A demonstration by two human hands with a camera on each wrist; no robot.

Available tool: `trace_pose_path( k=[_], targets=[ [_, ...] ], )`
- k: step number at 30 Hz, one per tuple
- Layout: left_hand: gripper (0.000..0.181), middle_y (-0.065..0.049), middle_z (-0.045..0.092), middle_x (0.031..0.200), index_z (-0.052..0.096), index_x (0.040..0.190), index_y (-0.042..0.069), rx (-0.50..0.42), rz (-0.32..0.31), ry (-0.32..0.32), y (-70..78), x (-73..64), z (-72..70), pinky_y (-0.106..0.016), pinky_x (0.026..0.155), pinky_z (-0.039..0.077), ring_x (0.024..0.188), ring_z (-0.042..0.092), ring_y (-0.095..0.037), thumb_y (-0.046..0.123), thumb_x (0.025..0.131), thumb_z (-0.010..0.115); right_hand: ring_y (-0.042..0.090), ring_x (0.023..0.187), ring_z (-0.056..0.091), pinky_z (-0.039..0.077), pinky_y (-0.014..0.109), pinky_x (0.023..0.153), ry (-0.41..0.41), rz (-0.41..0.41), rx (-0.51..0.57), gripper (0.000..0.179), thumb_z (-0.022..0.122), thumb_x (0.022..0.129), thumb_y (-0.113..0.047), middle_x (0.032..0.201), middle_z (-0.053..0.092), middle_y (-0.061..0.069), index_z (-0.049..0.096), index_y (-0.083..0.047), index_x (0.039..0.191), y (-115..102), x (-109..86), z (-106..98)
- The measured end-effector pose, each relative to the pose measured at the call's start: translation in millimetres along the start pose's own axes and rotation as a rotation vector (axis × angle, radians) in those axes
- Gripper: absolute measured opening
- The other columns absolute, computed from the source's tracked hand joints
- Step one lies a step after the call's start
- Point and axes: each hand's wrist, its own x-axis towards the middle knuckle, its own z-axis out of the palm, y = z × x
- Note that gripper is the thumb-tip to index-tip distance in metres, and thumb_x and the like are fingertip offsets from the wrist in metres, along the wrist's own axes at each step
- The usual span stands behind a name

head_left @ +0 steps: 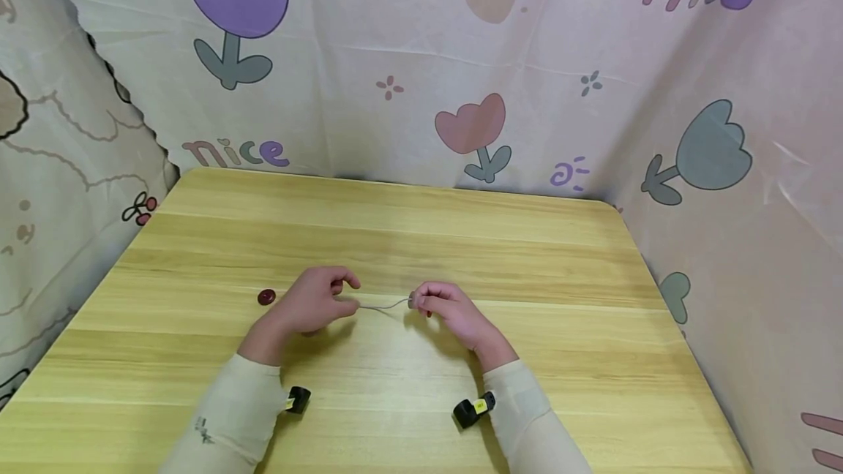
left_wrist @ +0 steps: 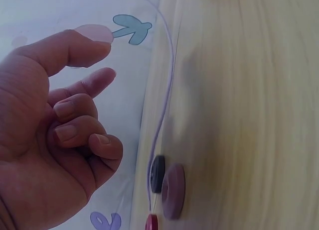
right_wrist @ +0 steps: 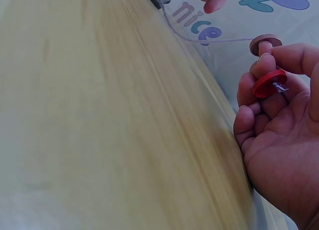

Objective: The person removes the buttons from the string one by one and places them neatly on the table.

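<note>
My right hand (head_left: pixel 451 311) pinches a brown button (right_wrist: pixel 265 43) between thumb and finger. Beside it, against the curled fingers, hangs a red button (right_wrist: pixel 269 84) with a knotted string end. From the brown button a thin pale string (head_left: pixel 385 306) runs toward my left hand (head_left: pixel 316 302). That hand hovers with thumb and index finger apart, the other fingers loosely bent, and nothing visible between them. In the left wrist view, the string passes beside the hand, down past a black button (left_wrist: pixel 157 173), a mauve button (left_wrist: pixel 173 191) and a dark red button (left_wrist: pixel 151 222).
The wooden table (head_left: pixel 560 386) has a patterned cloth (head_left: pixel 395 42) behind it and on both sides. Small black cameras are worn at the left wrist (head_left: pixel 298 400) and the right wrist (head_left: pixel 473 410).
</note>
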Motion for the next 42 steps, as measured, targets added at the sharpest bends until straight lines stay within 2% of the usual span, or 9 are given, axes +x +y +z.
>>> trace_pose_path(
  k=[3, 6, 9, 13, 20, 29, 34, 38, 42],
  targets=[
    [0.024, 0.002, 0.028, 0.064, 0.068, 0.107, 0.006, 0.045, 0.038, 0.011, 4.8, 3.0, 3.0, -0.029, 0.046, 0.027, 0.049, 0.022, -0.013, 0.012, 0.084, 0.071, 0.026, 0.102, 0.057, 0.041, 0.041, 0.098, 0.002, 0.002, -0.003, 0.025, 0.052, 0.098, -0.008, 0.094, 0.053, 0.034, 0.055, 0.015, 0.093, -0.6, 0.4, -0.5],
    [0.023, 0.002, 0.03, 0.064, 0.068, 0.106, 0.005, 0.058, 0.045, 0.01, 10.5, 6.1, 6.9, -0.029, 0.05, 0.028, 0.051, 0.024, -0.013, 0.012, 0.084, 0.071, 0.026, 0.101, 0.057, 0.041, 0.04, 0.097, 0.005, 0.004, -0.003, 0.024, 0.052, 0.099, -0.008, 0.094, 0.053, 0.033, 0.056, 0.015, 0.093, -0.6, 0.7, -0.8],
    [0.021, 0.002, 0.034, 0.065, 0.069, 0.104, 0.006, 0.072, 0.049, 0.001, 15.1, 9.5, 12.3, -0.03, 0.054, 0.031, 0.053, 0.028, -0.013, 0.013, 0.085, 0.072, 0.029, 0.101, 0.056, 0.042, 0.039, 0.096, 0.006, 0.004, 0.0, 0.024, 0.052, 0.099, -0.008, 0.095, 0.053, 0.033, 0.056, 0.015, 0.093, -0.7, 1.1, -0.8],
    [0.019, 0.001, 0.039, 0.066, 0.069, 0.103, 0.007, 0.091, 0.086, -0.019, 19.3, 14.2, 20.3, -0.031, 0.057, 0.033, 0.055, 0.032, -0.012, 0.014, 0.087, 0.074, 0.035, 0.1, 0.055, 0.041, 0.039, 0.094, 0.005, -0.001, 0.001, 0.024, 0.052, 0.099, -0.008, 0.095, 0.053, 0.034, 0.056, 0.015, 0.093, -1.2, 1.8, -0.5],
    [0.013, 0.003, 0.038, 0.063, 0.069, 0.1, 0.01, 0.092, 0.145, -0.051, 24.7, 19.8, 30.8, -0.029, 0.055, 0.033, 0.051, 0.03, -0.01, 0.012, 0.088, 0.072, 0.039, 0.101, 0.053, 0.04, 0.04, 0.096, 0.004, -0.002, -0.005, 0.023, 0.051, 0.099, -0.006, 0.095, 0.052, 0.036, 0.058, 0.016, 0.096, -0.4, 2.9, -1.5],
    [0.011, 0.004, 0.036, 0.06, 0.068, 0.099, 0.008, 0.1, 0.176, -0.072, 29.3, 24.5, 41.8, -0.027, 0.053, 0.031, 0.051, 0.03, -0.009, 0.012, 0.089, 0.072, 0.034, 0.103, 0.056, 0.04, 0.043, 0.098, 0.003, 0.012, -0.014, 0.022, 0.049, 0.098, -0.006, 0.094, 0.052, 0.034, 0.055, 0.015, 0.093, -3.2, 0.6, -1.9],
    [0.003, 0.005, 0.036, 0.058, 0.069, 0.095, 0.011, 0.111, 0.205, -0.082, 28.7, 24.5, 46.9, -0.026, 0.052, 0.031, 0.05, 0.031, -0.008, 0.012, 0.092, 0.07, 0.04, 0.1, 0.054, 0.039, 0.042, 0.095, 0.012, 0.027, -0.017, 0.019, 0.049, 0.098, -0.003, 0.095, 0.053, 0.035, 0.057, 0.014, 0.094, 1.1, -1.2, -1.5],
    [0.005, 0.005, 0.038, 0.06, 0.071, 0.09, 0.012, 0.108, 0.233, -0.058, 26.7, 23.4, 48.1, -0.028, 0.054, 0.033, 0.052, 0.034, -0.009, 0.01, 0.093, 0.067, 0.041, 0.095, 0.053, 0.041, 0.041, 0.091, 0.009, 0.028, -0.022, 0.02, 0.049, 0.098, -0.003, 0.095, 0.054, 0.034, 0.058, 0.014, 0.096, 3.4, -1.6, -0.5],
    [0.01, 0.004, 0.05, 0.071, 0.069, 0.085, 0.012, 0.085, 0.257, 0.002, 24.9, 22.9, 48.5, -0.029, 0.056, 0.039, 0.059, 0.043, -0.011, 0.005, 0.091, 0.065, 0.037, 0.094, 0.054, 0.042, 0.04, 0.091, 0.009, 0.022, -0.026, 0.022, 0.05, 0.098, -0.006, 0.095, 0.055, 0.033, 0.059, 0.014, 0.096, 3.4, -1.5, 1.0]
  ],
)
